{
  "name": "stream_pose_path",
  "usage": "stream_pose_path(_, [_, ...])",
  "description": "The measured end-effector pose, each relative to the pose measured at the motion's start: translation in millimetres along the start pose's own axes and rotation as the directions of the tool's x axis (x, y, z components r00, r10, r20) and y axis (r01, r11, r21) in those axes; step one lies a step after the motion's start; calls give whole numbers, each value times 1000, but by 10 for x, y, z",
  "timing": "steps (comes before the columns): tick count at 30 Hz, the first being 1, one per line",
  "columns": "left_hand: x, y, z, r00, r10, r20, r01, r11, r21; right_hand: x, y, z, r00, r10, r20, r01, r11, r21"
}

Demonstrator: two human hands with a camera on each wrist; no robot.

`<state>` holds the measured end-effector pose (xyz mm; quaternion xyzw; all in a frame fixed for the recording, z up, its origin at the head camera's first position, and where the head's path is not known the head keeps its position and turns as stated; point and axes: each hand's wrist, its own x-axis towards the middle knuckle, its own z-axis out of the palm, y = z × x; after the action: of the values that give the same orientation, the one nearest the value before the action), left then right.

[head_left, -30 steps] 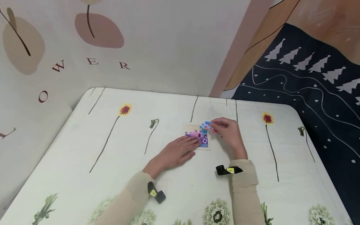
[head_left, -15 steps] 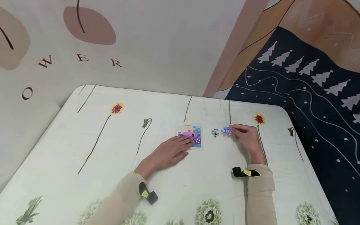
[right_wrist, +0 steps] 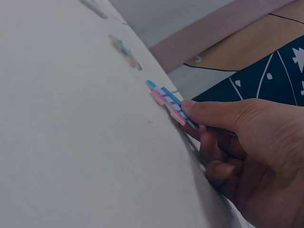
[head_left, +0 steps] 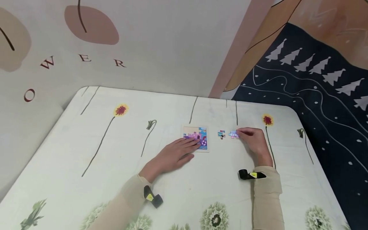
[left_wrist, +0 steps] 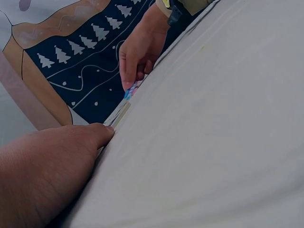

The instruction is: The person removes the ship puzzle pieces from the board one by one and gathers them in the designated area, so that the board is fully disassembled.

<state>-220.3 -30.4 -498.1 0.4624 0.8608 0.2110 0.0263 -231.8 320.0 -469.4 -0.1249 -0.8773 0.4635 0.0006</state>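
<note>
A small jigsaw puzzle board [head_left: 208,140] with a pale wooden frame lies mid-table in the head view. Across its lower left rests my left hand [head_left: 178,154], fingers extended and hiding part of the pink and purple picture. To the right, my right hand [head_left: 254,142] pinches a blue, white and pink puzzle piece [head_left: 234,134] between thumb and fingers. The right wrist view shows this held puzzle piece [right_wrist: 166,103] tilted, close over the cloth. Another loose puzzle piece [head_left: 221,134] lies between the board and the right hand. Bare wood shows at the board's upper left.
A white cloth [head_left: 115,153] printed with flowers covers the table. Behind it rises a pale wall [head_left: 161,51], and a dark panel with tree shapes [head_left: 322,95] runs along the right side.
My right hand has moved with its puzzle piece from the board's upper right corner out to the right. The other loose piece has come into sight. My left hand stays on the board.
</note>
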Motion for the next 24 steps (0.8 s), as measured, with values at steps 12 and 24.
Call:
stream_pose_path(12, [14, 19, -18, 1000, -11, 13, 11, 1000, -2, 3, 8, -18, 999, -16, 29, 16, 1000, -19])
stream_pose_path(24, [8, 26, -30, 999, -25, 30, 25, 1000, -3, 12, 8, 0, 999, -22, 35, 23, 1000, -20])
